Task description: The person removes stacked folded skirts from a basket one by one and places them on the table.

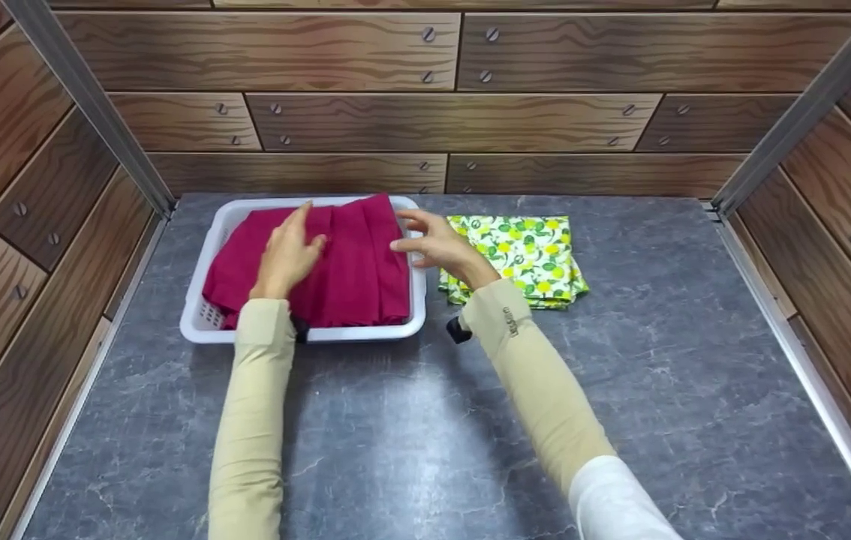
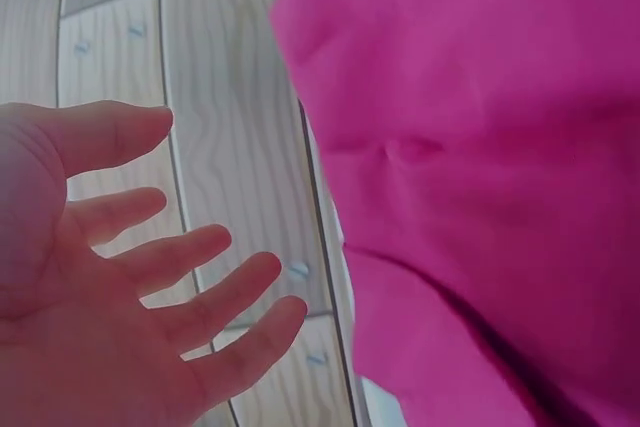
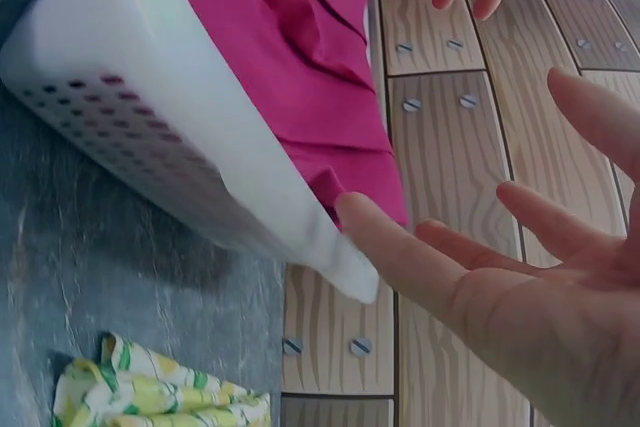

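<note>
Folded crimson cloth (image 1: 335, 262) lying in a white perforated basket (image 1: 204, 315), filling most of it and rising a little above the rim at the far right corner. Basket resting on a grey marbled surface (image 1: 410, 420), toward the far left, close to the wood-patterned back wall (image 1: 365, 120).

Left hand (image 1: 287, 255) over the middle of the crimson cloth, fingers straight and slightly spread, nothing gripped. From the left wrist view, palm and fingers (image 2: 190, 257) relaxed and apart from the cloth (image 2: 480, 177); from the head view, actual contact with the fabric impossible to judge.

Right hand (image 1: 437, 244) at the basket's right rim, fingers extended and loosely fanned, holding nothing. In the right wrist view, fingers (image 3: 400, 247) straight, one fingertip just beside the basket's corner (image 3: 200, 147) and the overhanging edge of the cloth (image 3: 300, 77).

Second folded cloth (image 1: 527, 259), white with yellow lemons and green leaves, lying flat on the surface just right of the basket, partly behind the right wrist. Both forearms in beige sleeves (image 1: 253, 420), with a small black wrist mount (image 1: 458, 330) showing at the right one.
</note>
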Tool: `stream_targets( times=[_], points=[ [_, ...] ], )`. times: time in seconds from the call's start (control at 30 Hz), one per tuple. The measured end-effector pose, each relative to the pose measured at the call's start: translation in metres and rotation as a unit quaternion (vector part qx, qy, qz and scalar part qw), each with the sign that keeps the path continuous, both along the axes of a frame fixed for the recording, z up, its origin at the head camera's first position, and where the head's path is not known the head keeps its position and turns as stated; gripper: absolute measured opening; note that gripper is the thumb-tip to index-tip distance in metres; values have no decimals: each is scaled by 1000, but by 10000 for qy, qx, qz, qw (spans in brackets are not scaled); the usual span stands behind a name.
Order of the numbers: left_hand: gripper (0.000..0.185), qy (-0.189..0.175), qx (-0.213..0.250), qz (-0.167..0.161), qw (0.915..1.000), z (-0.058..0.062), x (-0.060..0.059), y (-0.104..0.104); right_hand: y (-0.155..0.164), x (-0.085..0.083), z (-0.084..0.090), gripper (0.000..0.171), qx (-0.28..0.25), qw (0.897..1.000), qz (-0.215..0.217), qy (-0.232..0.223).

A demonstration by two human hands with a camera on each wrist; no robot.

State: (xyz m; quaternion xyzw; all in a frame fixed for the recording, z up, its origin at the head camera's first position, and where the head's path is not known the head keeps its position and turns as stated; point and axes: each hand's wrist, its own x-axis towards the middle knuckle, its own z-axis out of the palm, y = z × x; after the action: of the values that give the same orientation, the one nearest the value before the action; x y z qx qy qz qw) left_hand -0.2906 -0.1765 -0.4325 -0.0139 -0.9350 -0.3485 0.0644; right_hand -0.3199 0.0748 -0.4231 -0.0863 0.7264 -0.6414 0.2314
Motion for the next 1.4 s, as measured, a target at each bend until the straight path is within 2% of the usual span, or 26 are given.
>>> stream_targets(
  times=[0.2,0.43,0.57,0.73,0.8,0.97,1.13,1.2,1.3,1.33,1.4],
  points=[
    [60,-307,-277,209,9989,-8,4,-24,-12,4,-3,73,219,9996,139,-131],
    [60,-840,-371,283,9954,-10,7,-48,-34,9,-13,76,845,9952,264,420],
    [61,-1119,-372,271,9926,-14,7,-62,-47,12,-20,77,1128,9921,97,546],
    [65,-1588,-416,237,9861,-18,6,-77,-57,11,-27,78,1701,9823,-252,744],
    [66,-1675,-425,175,9848,-17,5,-83,-61,11,-30,78,1793,9807,-372,687],
    [68,-1743,-370,-32,9840,-12,2,-92,-67,10,-37,75,1561,9865,-427,235],
    [70,-1981,-376,-33,9795,-10,-4,-94,-72,11,-42,75,1601,9863,-392,82],
    [71,-1958,-276,-120,9802,-13,-7,-94,-74,12,-45,77,1701,9845,-393,138],
    [74,-1942,125,-268,9805,-19,-9,-95,-77,15,-52,82,1980,9790,-383,296],
    [75,-1997,389,-295,9786,-21,-10,-95,-78,17,-54,84,2143,9752,-392,388],
    [76,-2281,1098,-253,9671,-23,-9,-95,-81,20,-57,85,2619,9619,-401,676]
  ],
)
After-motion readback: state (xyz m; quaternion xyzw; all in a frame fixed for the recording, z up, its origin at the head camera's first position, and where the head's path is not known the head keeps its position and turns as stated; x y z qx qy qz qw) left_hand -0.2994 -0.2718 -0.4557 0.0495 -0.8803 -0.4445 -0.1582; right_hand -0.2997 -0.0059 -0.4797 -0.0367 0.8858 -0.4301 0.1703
